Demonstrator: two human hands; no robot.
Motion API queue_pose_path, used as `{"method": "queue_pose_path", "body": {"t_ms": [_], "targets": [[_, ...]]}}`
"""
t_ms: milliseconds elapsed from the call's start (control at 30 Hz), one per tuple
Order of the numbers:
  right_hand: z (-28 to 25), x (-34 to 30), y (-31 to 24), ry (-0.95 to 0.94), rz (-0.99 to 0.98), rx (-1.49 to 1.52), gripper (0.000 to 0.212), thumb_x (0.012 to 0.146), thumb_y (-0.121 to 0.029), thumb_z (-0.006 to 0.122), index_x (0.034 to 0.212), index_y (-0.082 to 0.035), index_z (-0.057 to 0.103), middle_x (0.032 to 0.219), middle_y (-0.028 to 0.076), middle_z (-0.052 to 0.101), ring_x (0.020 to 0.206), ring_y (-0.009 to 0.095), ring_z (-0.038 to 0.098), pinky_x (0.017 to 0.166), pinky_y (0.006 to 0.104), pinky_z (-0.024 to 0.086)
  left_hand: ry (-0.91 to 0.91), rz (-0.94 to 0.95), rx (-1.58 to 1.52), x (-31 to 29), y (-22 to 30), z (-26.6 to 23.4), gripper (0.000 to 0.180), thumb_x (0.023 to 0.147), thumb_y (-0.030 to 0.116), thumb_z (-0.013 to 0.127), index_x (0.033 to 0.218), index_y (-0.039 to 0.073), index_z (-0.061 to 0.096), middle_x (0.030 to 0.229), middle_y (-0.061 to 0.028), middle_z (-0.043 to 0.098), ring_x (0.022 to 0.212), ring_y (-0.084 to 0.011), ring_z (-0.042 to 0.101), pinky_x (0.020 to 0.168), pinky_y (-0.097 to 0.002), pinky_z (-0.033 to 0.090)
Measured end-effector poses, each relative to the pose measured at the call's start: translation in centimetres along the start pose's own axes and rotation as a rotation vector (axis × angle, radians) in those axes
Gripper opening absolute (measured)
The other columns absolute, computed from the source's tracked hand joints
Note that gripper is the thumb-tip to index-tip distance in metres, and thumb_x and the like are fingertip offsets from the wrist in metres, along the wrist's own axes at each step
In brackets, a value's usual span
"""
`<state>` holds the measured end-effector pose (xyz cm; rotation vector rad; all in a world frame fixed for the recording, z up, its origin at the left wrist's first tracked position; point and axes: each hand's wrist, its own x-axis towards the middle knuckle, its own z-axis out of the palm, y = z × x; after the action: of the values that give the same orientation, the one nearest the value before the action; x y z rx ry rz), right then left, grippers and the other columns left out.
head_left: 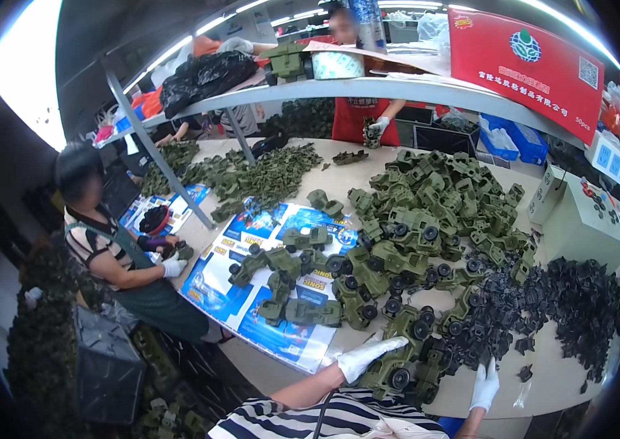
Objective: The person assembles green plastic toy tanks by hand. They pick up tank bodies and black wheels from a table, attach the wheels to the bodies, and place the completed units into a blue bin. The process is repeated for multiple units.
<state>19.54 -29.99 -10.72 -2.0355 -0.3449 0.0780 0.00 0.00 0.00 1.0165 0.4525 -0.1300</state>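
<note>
My left hand (370, 358), in a white glove, grips a green toy truck (381, 377) with black wheels at the near table edge. Other green toy trucks lie against it, one (427, 377) just to its right. My right hand (484, 388), also gloved, reaches to the near edge of a pile of small black plastic parts (496, 311). Its fingers stretch forward, slightly apart, and I see nothing held in them. A line of green toy trucks (361, 282) runs from the heap toward the left.
A big heap of green truck bodies (434, 197) covers the table's middle. More black parts (591, 314) lie at right by a pale box (588, 219). A metal shelf (397, 89) spans above. One co-worker (116, 241) stands left, another (368, 124) across the table.
</note>
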Motion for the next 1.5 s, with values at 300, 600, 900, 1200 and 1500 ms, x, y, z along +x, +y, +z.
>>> {"method": "queue_pose_path", "body": {"t_ms": [300,600,900,1200,1500], "targets": [[7.7,3.7,-11.6,-0.618,0.083,0.621,0.045,0.102,-0.017,0.051,0.143,0.002,0.048,0.118,0.006,0.065,0.089,0.009,0.059,0.076,0.0239,0.049,-0.016,0.065,-0.032,-1.4,0.1,0.9,0.084,0.094,0.026,0.068,0.154,-0.003,0.016,0.139,-0.0098,0.047,0.127,-0.0127,0.046,0.108,-0.0287,0.038],[10.8,5.5,-14.9,-0.947,-0.064,0.843,0.063,0.098,-0.037,0.060,0.144,0.004,0.045,0.134,0.014,0.060,0.123,0.020,0.055,0.108,0.0341,0.039,0.173,0.278,0.086,-1.5,1.8,1.6,0.088,0.079,0.000,0.077,0.150,-0.001,0.026,0.127,-0.0138,0.059,0.104,-0.0152,0.063,0.086,-0.0301,0.055],[11.2,4.7,-13.2,-1.045,0.085,0.930,0.075,0.091,-0.043,0.069,0.143,0.005,0.045,0.137,0.013,0.057,0.128,0.020,0.051,0.112,0.0337,0.033,0.134,0.260,0.104,-1.4,1.2,1.9,0.093,0.073,0.000,0.083,0.149,-0.002,0.030,0.128,-0.0108,0.060,0.103,-0.0135,0.063,0.091,-0.0287,0.053],[11.3,5.0,-12.3,-1.096,0.065,0.899,0.065,0.094,-0.037,0.067,0.141,0.005,0.048,0.143,0.012,0.053,0.134,0.020,0.045,0.116,0.0336,0.028,0.159,0.140,0.132,-1.5,2.4,2.4,0.084,0.075,0.007,0.083,0.146,0.000,0.038,0.116,-0.0070,0.066,0.096,-0.0106,0.065,0.086,-0.0256,0.053],[11.1,5.7,-12.2,-1.142,0.063,0.867,0.061,0.095,-0.037,0.066,0.139,0.004,0.052,0.140,0.013,0.055,0.131,0.021,0.048,0.114,0.0343,0.032,0.108,0.154,0.057,-0.7,1.6,1.7,0.083,0.076,0.009,0.083,0.145,0.001,0.039,0.116,-0.0079,0.067,0.093,-0.0102,0.066,0.082,-0.0258,0.055]]}}
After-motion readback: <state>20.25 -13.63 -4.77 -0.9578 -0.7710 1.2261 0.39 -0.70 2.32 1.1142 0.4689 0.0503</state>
